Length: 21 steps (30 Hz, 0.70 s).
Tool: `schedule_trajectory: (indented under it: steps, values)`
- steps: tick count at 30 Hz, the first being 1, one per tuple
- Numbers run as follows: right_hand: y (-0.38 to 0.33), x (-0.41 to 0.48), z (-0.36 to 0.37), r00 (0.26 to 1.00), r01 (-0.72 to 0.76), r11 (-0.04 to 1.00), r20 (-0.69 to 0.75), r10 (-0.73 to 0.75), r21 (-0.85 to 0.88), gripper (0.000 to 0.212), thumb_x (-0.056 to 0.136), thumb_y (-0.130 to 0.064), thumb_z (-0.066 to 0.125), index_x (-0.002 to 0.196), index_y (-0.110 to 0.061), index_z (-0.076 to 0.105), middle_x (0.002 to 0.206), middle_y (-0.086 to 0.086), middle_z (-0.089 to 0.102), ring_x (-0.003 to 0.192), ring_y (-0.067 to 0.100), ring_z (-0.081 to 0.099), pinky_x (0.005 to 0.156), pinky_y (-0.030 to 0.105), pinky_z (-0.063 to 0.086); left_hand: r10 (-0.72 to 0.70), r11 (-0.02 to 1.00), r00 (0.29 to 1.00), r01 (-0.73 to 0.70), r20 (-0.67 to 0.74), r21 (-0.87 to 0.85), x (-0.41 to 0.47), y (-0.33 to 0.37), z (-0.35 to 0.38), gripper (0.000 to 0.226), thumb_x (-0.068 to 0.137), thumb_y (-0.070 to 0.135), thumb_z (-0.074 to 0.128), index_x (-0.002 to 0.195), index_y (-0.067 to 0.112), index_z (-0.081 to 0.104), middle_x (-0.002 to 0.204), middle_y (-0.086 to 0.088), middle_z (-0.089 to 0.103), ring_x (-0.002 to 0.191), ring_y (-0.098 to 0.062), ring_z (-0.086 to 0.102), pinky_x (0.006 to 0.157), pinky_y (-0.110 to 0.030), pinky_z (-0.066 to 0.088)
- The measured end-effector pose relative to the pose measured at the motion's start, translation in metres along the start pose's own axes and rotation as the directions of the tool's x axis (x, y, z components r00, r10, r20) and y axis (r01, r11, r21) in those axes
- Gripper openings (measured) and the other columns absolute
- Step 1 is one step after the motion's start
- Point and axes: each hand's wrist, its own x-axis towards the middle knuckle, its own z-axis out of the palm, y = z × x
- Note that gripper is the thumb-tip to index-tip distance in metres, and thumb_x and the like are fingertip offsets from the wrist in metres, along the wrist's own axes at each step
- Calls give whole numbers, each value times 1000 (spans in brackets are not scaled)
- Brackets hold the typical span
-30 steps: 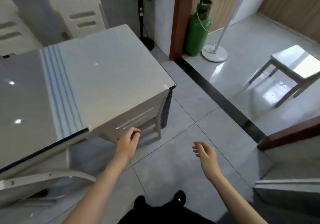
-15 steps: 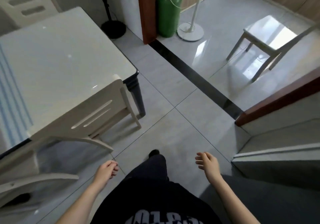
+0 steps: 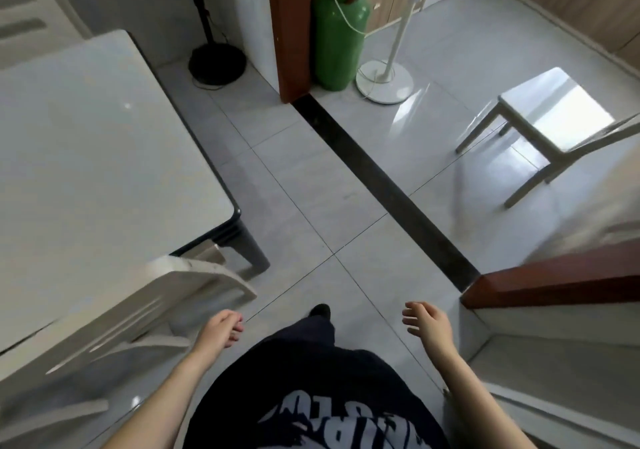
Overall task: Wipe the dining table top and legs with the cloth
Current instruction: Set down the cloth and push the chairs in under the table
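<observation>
one dining table (image 3: 104, 154) with a glossy pale top fills the left side of the view. one dark table leg (image 3: 254, 254) shows under its near right corner. two bare hands hang low in front of the person, just off that corner, touching neither the table nor each other. the left hand (image 3: 221, 330) has its fingers loosely curled and grips nothing. the right hand (image 3: 427, 324) has its fingers slack and a little spread, also gripping nothing. three pale chairs are in view: a near chair (image 3: 156, 296) tucked against the table's near edge, a far chair (image 3: 27, 8) beyond the table at top left, and a sunlit chair (image 3: 554, 119) well apart on the right. one shoe tip (image 3: 320, 310) points forward on the grey tiled floor (image 3: 311, 206). one dark floor strip (image 3: 381, 185) runs diagonally across it. against the far wall stand one green gas cylinder (image 3: 337, 32) and two round stand bases, one black base (image 3: 216, 64) and one white base (image 3: 384, 81).
</observation>
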Motion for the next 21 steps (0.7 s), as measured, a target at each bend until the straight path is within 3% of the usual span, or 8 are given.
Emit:
schedule_trajectory:
  steps: [7, 11, 16, 21]
  values:
    - [-64, 87, -66, 991, -52, 998, -121, 55, 26, 19, 97, -6, 47, 95, 2, 64, 87, 19, 64, 77, 32, 60, 65, 35, 46, 160, 986, 984, -163, 78, 32, 57, 164, 66, 19, 93, 9, 48, 79, 9, 61, 71, -7, 60, 58, -19, 49, 53, -25, 34]
    - [-100, 159, -88, 985, -129, 991, -111, 131, 24, 17, 96, -6, 51, 94, 5, 64, 83, 19, 63, 70, 30, 59, 61, 33, 44, 171, 985, 985, -171, 27, 4, 91, 221, 95, 22, 94, 11, 48, 79, 12, 63, 75, -7, 64, 64, -21, 55, 54, -25, 37]
    - [-203, 274, -87, 999, -54, 989, -8, 53, -138, 17, 94, -6, 52, 91, 5, 65, 77, 19, 63, 65, 28, 58, 61, 36, 46, 49, 991, 991, -65, -128, -118, 108, 263, 134, 21, 94, 9, 47, 82, 7, 64, 78, -12, 64, 60, -20, 55, 51, -22, 40]
    - [-315, 347, -25, 965, 134, 940, 255, -53, -313, 17, 93, -13, 54, 84, -5, 68, 80, 18, 70, 69, 26, 64, 72, 43, 55, -176, 927, 946, 66, -272, -369, 95, 276, 152, 19, 95, 5, 46, 86, 2, 63, 72, -17, 59, 48, -14, 57, 44, -19, 40]
